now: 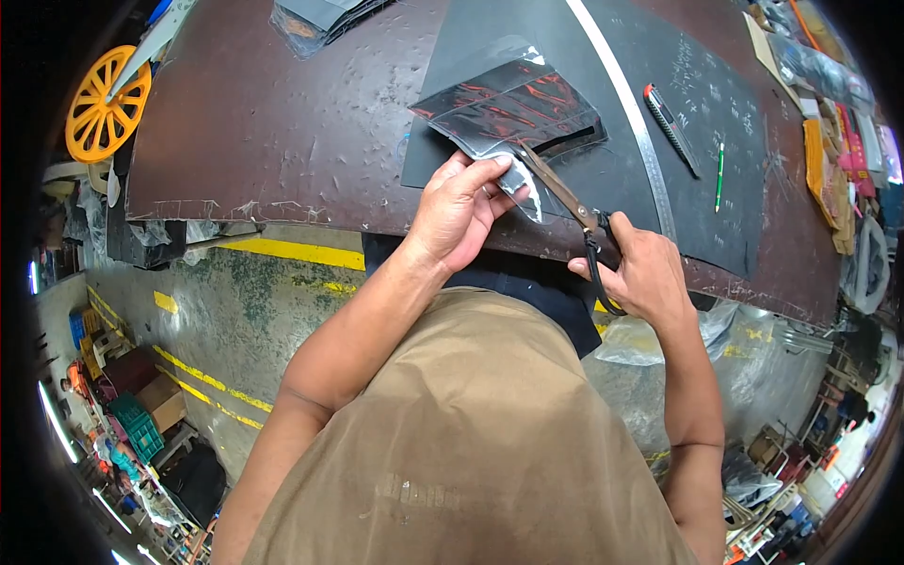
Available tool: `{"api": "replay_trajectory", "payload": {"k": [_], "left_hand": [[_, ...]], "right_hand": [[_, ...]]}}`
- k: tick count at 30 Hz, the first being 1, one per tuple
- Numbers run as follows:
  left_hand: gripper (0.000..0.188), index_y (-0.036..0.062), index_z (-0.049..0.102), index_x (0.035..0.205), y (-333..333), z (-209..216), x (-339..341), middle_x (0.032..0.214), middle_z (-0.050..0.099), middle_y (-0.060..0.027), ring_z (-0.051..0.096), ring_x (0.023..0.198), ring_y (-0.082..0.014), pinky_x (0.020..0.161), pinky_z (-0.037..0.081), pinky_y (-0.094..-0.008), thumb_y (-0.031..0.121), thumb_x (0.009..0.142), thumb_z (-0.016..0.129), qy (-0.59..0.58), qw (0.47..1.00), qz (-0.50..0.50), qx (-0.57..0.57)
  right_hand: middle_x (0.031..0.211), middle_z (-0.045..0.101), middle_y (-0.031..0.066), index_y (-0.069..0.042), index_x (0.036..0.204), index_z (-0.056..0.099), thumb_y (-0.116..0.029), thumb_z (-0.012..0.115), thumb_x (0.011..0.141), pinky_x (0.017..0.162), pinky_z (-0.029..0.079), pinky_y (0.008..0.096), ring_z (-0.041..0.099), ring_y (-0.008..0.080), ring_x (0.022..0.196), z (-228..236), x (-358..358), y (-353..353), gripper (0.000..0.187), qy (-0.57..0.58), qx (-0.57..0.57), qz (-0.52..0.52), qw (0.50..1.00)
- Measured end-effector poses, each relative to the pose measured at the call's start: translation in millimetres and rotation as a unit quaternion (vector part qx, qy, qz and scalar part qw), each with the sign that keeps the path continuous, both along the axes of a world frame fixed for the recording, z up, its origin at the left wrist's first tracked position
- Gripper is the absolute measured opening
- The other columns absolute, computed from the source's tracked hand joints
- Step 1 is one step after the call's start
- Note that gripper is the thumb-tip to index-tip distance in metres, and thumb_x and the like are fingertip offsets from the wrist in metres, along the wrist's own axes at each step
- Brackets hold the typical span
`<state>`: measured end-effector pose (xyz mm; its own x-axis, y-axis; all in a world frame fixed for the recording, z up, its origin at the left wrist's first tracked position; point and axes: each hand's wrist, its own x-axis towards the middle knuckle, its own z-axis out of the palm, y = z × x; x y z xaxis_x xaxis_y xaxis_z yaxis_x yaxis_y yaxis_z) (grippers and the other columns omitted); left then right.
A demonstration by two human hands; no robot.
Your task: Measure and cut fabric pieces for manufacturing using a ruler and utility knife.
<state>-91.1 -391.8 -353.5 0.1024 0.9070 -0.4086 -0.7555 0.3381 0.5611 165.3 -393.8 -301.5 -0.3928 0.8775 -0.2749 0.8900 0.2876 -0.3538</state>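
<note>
My left hand point(459, 209) pinches the near edge of a glossy black sheet piece point(508, 105) with clear plastic film about it and reddish reflections on top. A strip of the film point(524, 188) hangs down beside my left fingers. In my right hand point(643, 268) is a pair of scissors point(565, 196) with worn brown blades and black handles. The blades point up and left, and their tips are at the piece's near edge, close to my left thumb. Whether the blades are parted I cannot tell. Below the piece lies a large dark mat point(650, 56).
On the mat lie a long steel ruler point(629, 89), a red and black utility knife point(670, 130) and a green pencil point(719, 177). Wrapped dark sheets point(325, 21) rest at the far side of the brown table point(235, 122). A yellow wheel point(108, 104) stands at the left, envelopes point(821, 174) at the right.
</note>
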Motion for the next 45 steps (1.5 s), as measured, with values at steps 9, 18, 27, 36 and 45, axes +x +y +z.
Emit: {"api": "replay_trajectory", "payload": {"k": [9,18,27,36,45], "left_hand": [[0.026,0.0033,0.058,0.126,1.5,2.5,0.7,0.12,0.07,-0.0091,0.07,0.11,-0.0201,0.101,0.059,-0.0421,0.007,0.101,0.067,0.018,1.0,0.009,-0.013],[0.027,0.0031,0.057,0.126,-0.9,2.2,-1.6,0.12,0.07,-0.0088,0.07,0.11,-0.0197,0.1,0.06,-0.0419,0.007,0.101,0.067,0.019,1.0,-0.003,-0.011],[0.028,0.0031,0.056,0.126,-4.5,4.4,-2.3,0.12,0.07,-0.0096,0.07,0.109,-0.0197,0.099,0.061,-0.0413,0.007,0.101,0.067,0.018,1.0,-0.008,-0.004],[0.027,0.0029,0.058,0.128,-1.9,0.1,-6.2,0.123,0.071,-0.0118,0.07,0.108,-0.0198,0.096,0.062,-0.041,0.008,0.102,0.065,0.029,0.999,0.001,-0.017],[0.023,0.0025,0.062,0.125,-2.4,9.3,0.3,0.122,0.073,-0.0129,0.071,0.104,-0.0183,0.087,0.063,-0.0384,0.011,0.104,0.062,0.057,0.998,0.01,-0.03]], "right_hand": [[0.068,0.065,0.021,-0.003,0.087,0.052,-0.076,0.07,0.085,0.065,0.052,0.0517,0.068,0.0468,0.072,-6.2,4.6,1.8,0.074,-0.008,0.014,0.015,1.0],[0.067,0.065,0.0218,-0.003,0.087,0.051,-0.076,0.067,0.088,0.064,0.052,0.0535,0.067,0.0483,0.072,-6.5,6.0,-1.2,0.074,-0.006,-0.006,0.018,1.0],[0.066,0.065,0.0213,-0.004,0.086,0.051,-0.074,0.068,0.088,0.062,0.052,0.0529,0.067,0.0479,0.07,-5.2,7.6,-5.9,0.072,-0.01,0.017,0.021,1.0],[0.063,0.058,0.0185,-0.004,0.092,0.047,-0.061,0.074,0.091,0.061,0.047,0.0511,0.062,0.0465,0.067,-9.7,11.6,-9.1,0.063,0.009,0.005,-0.041,0.999],[0.082,0.068,0.0215,-0.002,0.099,0.046,-0.059,0.076,0.09,0.075,0.053,0.0521,0.069,0.0459,0.084,6.6,22.0,-11.9,0.065,0.02,-0.052,-0.04,0.998]]}}
